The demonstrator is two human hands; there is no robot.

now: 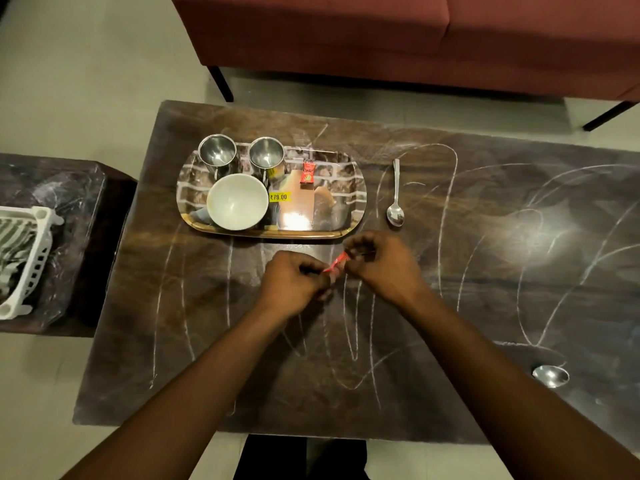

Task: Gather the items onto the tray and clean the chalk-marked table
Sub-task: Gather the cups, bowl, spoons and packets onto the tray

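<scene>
Steel cups (pixel 217 155), bowl (pixel 237 201) on tray (pixel 356 188) at 11 o'clock; my left hand (pixel 294 282) and right hand (pixel 381 261) pinch a sachet (pixel 335 264); spoons (pixel 396 192), chalk (pixel 446 202) remain.

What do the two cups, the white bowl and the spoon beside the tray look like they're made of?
Left cup and right cup: polished metal, likely stainless steel; mirror-like reflective insides. White bowl: probably glazed ceramic, possibly melamine; smooth, opaque, soft sheen. Spoon: shiny metal, likely steel; bright glints.

Glossy metal cups (pixel 217 154), shiny steel spoon (pixel 395 199), glossy chalk-streaked table (pixel 450 306), white plastic rack (pixel 24 258)
</scene>
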